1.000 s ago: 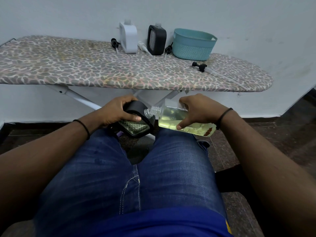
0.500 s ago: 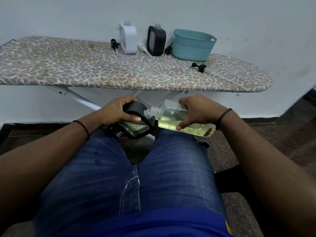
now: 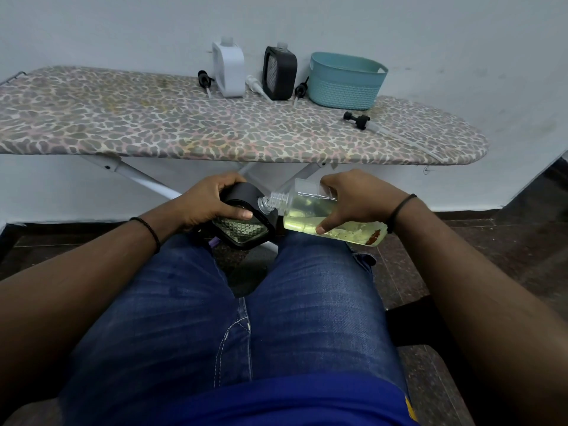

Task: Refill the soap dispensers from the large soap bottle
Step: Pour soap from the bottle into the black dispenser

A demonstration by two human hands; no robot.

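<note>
Sideways, soap bottle (image 3: pixel 322 215) holds yellowish liquid.

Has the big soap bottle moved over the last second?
No. The soap bottle, gripped by the right hand, sits at the same tilt, its neck at the black dispenser, in the same spot below the ironing board.

No text, label, brand, number or sign can be read anywhere; the red mark on the soap bottle (image 3: pixel 332 218) is too blurred to make out.
</note>
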